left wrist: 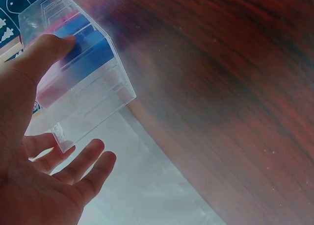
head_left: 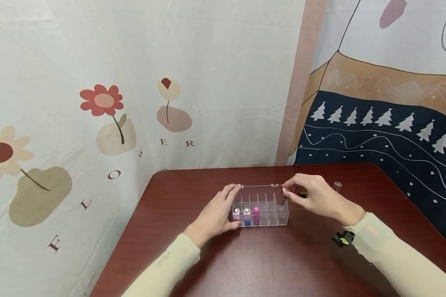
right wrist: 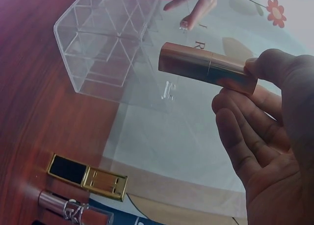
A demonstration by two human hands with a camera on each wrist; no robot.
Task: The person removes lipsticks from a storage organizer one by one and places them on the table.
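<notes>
Copper-coloured lipstick tube (right wrist: 208,68) is in the right hand (head_left: 314,196): thumb and fingers pinch one end, other end sticks out past the fingertips and points down toward the right part of the clear organiser (head_left: 279,217). Can't tell whether the free end is below the divider tops.

Left hand (head_left: 215,212) holds the organiser's near end, thumb on the front wall, fingers at the back; ring and little finger look loose in the left wrist view. Right by that thumb: two tubes with silver-topped caps, pink (head_left: 236,214) and blue (head_left: 247,218), then a magenta tube (head_left: 256,215), all standing in front cells.

Beyond the right hand on the table: a black-and-gold tube (right wrist: 88,177) just past its fingers, and a clear-and-silver tube (right wrist: 76,209) beside that.

Handling, my read: copper tube light, rigid, glossy, so slippery in a fingertip pinch. Seam mid-length, likely the cap joint; pulling across it could part the halves. Best hold is the end away from the cells, as now, leaving the lower half free of fingers. Organiser: light, stiff, probably brittle thin plastic, could slide if bumped. Hold low on the end walls; go easy on the thin dividers.
</notes>
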